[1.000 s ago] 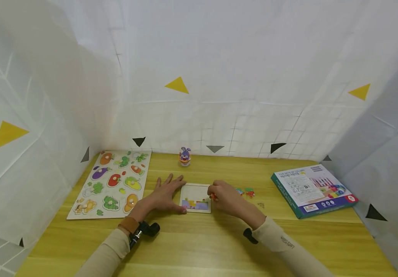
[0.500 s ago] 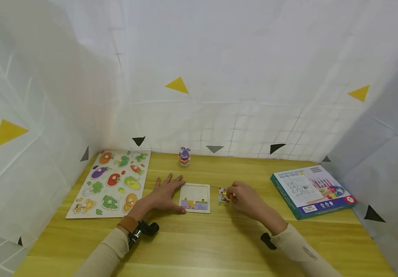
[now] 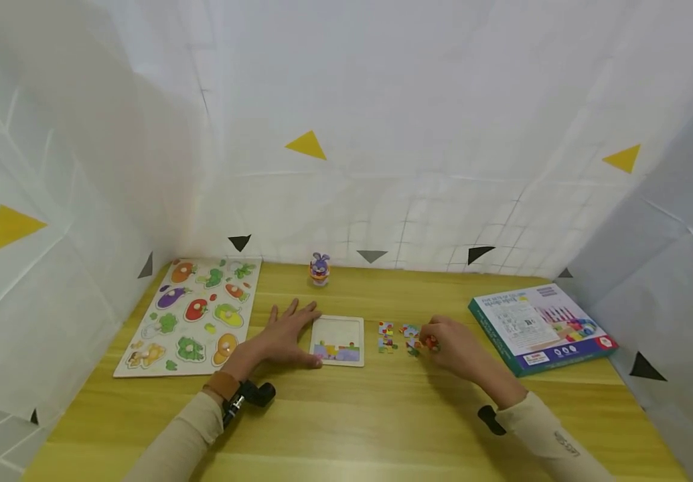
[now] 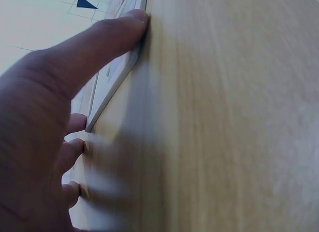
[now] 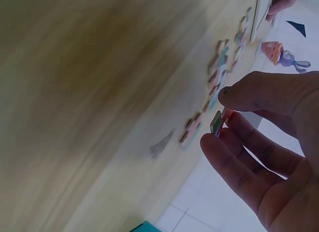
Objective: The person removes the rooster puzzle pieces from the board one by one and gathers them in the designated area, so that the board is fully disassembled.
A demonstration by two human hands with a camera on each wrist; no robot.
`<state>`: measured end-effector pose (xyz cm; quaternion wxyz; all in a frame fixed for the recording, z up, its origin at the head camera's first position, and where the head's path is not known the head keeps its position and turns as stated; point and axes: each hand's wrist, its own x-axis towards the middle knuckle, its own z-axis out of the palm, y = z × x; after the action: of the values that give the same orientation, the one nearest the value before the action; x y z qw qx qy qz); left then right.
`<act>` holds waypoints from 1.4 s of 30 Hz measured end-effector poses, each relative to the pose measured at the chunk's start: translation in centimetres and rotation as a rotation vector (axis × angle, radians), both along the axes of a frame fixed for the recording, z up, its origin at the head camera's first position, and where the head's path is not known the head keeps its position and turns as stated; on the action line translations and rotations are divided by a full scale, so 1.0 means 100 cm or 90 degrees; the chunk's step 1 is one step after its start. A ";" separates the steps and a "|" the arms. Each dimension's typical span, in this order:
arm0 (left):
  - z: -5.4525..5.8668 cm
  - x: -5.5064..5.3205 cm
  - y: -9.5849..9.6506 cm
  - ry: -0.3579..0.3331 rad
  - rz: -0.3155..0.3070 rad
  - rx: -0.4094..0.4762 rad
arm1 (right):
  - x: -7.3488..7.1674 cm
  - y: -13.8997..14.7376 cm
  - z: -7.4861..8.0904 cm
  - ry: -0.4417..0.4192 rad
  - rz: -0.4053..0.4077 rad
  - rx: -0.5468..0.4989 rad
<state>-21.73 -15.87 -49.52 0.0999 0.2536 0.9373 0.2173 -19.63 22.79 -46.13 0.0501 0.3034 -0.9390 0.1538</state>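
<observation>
My left hand lies with spread fingers beside a small square puzzle tray, thumb touching its near left corner. In the left wrist view the thumb reaches along the tray's edge. Joined coloured pieces fill the tray's near part; its far part shows bare board. Over the loose jigsaw pieces to the right, my right hand pinches a red jigsaw piece. The right wrist view shows this piece between thumb and fingers, just above the table, its face mostly hidden.
Several loose jigsaw pieces lie between tray and right hand. A vegetable peg board is at the left, a purple rabbit figure behind the tray. At the right lies a boxed set. White sheeting walls the table in.
My right hand has moved right, from the tray's edge to the far side of the loose pieces, still pinching a red piece. The left hand stays by the tray.
</observation>
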 end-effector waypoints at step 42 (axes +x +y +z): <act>0.001 0.000 0.000 0.013 -0.007 -0.003 | 0.003 -0.077 0.003 -0.049 0.074 -0.077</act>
<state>-21.68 -15.83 -49.41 0.0923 0.2607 0.9374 0.2117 -19.34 15.06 -45.80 0.0235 0.3474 -0.9101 0.2247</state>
